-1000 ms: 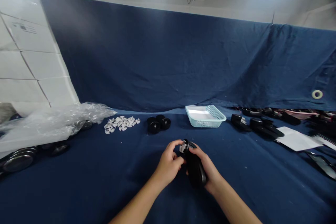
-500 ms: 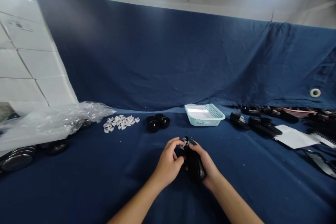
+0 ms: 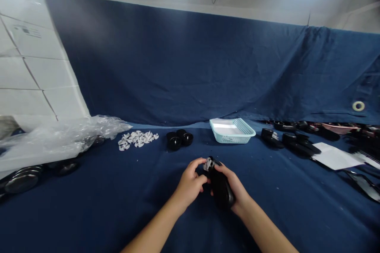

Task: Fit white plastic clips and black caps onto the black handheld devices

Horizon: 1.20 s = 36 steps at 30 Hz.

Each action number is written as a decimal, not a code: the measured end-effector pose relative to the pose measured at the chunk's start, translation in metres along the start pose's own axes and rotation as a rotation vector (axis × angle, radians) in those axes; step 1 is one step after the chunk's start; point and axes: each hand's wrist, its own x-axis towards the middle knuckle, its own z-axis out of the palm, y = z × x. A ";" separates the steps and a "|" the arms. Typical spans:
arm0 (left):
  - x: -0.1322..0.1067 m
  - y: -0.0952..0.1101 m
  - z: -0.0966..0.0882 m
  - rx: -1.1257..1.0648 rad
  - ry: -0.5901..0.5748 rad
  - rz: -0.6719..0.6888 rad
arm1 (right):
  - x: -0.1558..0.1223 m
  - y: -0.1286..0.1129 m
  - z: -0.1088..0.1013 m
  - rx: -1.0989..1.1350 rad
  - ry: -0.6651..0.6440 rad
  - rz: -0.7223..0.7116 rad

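My right hand [image 3: 236, 189] is wrapped round a long black plastic housing [image 3: 221, 189], tilted with its upper end toward my left hand. At that end sits a small grey-white plastic piece [image 3: 208, 164]. My left hand [image 3: 191, 182] is curled beside it, index fingertip against the white piece and thumb lower down near the housing. How firmly the left fingers grip is hard to see. Farther back lie a pile of similar small white plastic pieces [image 3: 138, 139] and several round glossy black parts [image 3: 179, 139].
A light blue basket [image 3: 234, 138] with white paper in it stands beyond my hands. More black parts [image 3: 299, 144] and a white sheet [image 3: 335, 156] lie at right. Clear plastic wrap [image 3: 59, 138] and dark rounded parts [image 3: 23, 182] are at left. A blue cloth covers the table.
The white piece at the housing's end now shows more of its face to me. My left fingers have shifted slightly around it; the right hand keeps its hold.
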 end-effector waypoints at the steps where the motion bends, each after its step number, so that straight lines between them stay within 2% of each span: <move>1: -0.001 0.004 0.000 -0.027 -0.016 -0.028 | 0.000 0.000 0.000 -0.003 -0.008 0.004; 5: -0.005 0.011 -0.002 -0.058 -0.029 -0.020 | 0.000 0.000 0.001 0.000 -0.021 0.018; 13: 0.001 -0.007 -0.003 0.077 0.009 0.182 | -0.002 -0.006 0.002 0.037 0.047 0.047; 19: 0.000 -0.005 -0.003 0.174 0.047 0.225 | -0.006 -0.011 0.006 0.094 0.058 0.032; 25: 0.003 -0.009 -0.004 0.200 0.078 0.187 | -0.006 -0.012 0.005 0.079 0.056 0.025; 32: 0.007 -0.009 -0.005 0.028 0.011 0.047 | -0.006 -0.007 0.005 -0.014 0.015 0.036; 36: 0.004 -0.003 -0.005 -0.021 -0.002 0.030 | -0.009 -0.005 0.009 -0.024 0.031 -0.016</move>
